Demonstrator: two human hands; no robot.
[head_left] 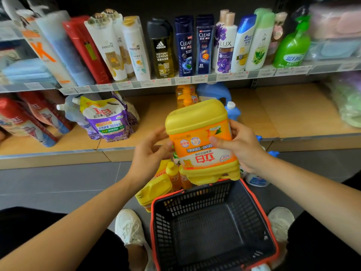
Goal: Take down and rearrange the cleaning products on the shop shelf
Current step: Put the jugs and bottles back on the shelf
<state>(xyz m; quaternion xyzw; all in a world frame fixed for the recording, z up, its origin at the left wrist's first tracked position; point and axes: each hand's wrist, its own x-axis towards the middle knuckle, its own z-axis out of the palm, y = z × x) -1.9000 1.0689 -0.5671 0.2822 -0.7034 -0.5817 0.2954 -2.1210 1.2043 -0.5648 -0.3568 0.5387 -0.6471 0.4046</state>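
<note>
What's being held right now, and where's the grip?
The yellow detergent jug, upside down. The right hand grips its right side, thumb across the label; the left hand cups its left side.

The jug [197, 118] before me is bright yellow. Its label is orange with a white band, red characters and a thin blue strip. My basket [162, 222] is black mesh with a red-orange rim.

Toward the left end of the lower shelf [273, 110], whose boards are tan, a pouch [106, 118] is purple and white with a yellow top.

On the upper shelf [289, 70], the Clear bottles [184, 45] are navy. The adidas bottle [162, 49] is black over gold, the Lux bottle [224, 47] white with purple flowers, and the pump bottle [293, 47] green.

The floor [58, 178] is grey tile, and my shoes [129, 225] are white.
</note>
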